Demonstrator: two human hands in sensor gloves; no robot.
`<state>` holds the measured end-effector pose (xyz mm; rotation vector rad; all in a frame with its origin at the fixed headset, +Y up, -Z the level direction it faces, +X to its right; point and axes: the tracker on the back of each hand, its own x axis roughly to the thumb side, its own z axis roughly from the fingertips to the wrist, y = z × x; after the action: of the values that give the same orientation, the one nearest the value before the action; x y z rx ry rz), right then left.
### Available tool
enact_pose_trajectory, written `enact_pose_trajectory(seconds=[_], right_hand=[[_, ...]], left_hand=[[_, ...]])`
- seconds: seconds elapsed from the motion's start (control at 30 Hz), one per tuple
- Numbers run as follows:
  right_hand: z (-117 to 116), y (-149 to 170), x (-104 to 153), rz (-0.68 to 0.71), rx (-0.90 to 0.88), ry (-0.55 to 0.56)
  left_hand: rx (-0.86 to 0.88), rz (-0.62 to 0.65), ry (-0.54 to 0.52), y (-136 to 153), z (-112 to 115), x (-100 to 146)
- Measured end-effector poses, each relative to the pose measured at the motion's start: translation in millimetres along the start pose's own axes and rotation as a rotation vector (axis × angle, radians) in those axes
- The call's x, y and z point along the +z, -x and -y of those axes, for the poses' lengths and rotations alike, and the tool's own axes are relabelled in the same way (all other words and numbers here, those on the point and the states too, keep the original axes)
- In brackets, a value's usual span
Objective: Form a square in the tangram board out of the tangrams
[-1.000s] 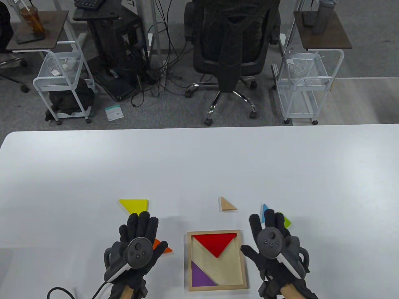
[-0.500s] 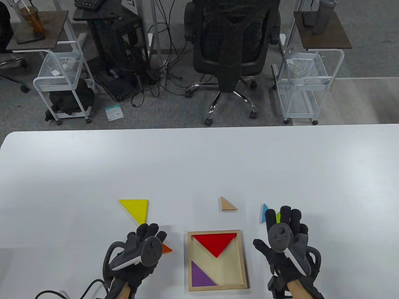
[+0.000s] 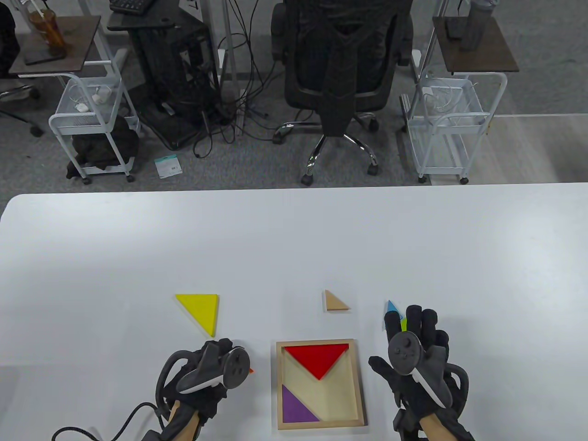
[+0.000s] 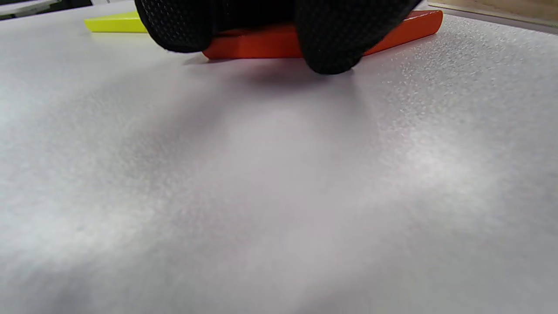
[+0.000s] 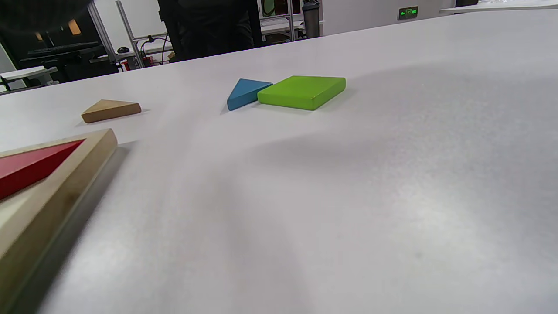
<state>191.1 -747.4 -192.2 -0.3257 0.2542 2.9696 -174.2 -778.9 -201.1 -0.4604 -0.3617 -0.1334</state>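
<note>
The wooden tangram board (image 3: pixel 360 381) lies near the table's front edge. A red triangle (image 3: pixel 317 359) sits at its top and a purple triangle (image 3: pixel 295 407) in its lower left corner. Just left of the board, my left hand (image 3: pixel 219 367) is rolled on its side. Its curled fingertips (image 4: pixel 333 48) pinch the orange piece (image 4: pixel 261 43), which is almost hidden in the table view. My right hand (image 3: pixel 409 335) hovers with straight fingers over the green piece (image 5: pixel 303 90). The blue triangle (image 3: pixel 391 306) touches the green piece at my fingertips.
A yellow triangle (image 3: pixel 200 309) lies beyond my left hand. A tan triangle (image 3: pixel 335 302) lies beyond the board. The board's frame (image 5: pixel 56 174) shows at the left of the right wrist view. An office chair (image 3: pixel 342 69) and carts stand past the table's far edge.
My left hand has drawn back, rolled sideways and curled its fingers onto the orange piece, nearly covering it. My right hand has shifted slightly, staying spread over the green piece.
</note>
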Motion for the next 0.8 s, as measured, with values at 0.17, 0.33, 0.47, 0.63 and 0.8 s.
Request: enact_pose_trajectory(seconds=[0.17,0.33,0.47,0.63,0.8], right_hand=[[-3,-4,2,0.013,0.027,0.006],[-3,-6,2,0.022,0.035,0.006],[-2,-8,5,0.038,0.046,0.014],[-2,-9,6,0.037,0.044,0.032],[-4,-13,9,0.050,0.082,0.047]], left_hand=[[0.007,0.003,0.029,-1,-2,-4],[0.006,0.024,-0.015,-1,0,-3],[0.080,0.047,-0.072,2,-1,4],[0.111,0.064,-0.193,1,-9,16],[0.174,0.109,-0.331,-8,-17,27]])
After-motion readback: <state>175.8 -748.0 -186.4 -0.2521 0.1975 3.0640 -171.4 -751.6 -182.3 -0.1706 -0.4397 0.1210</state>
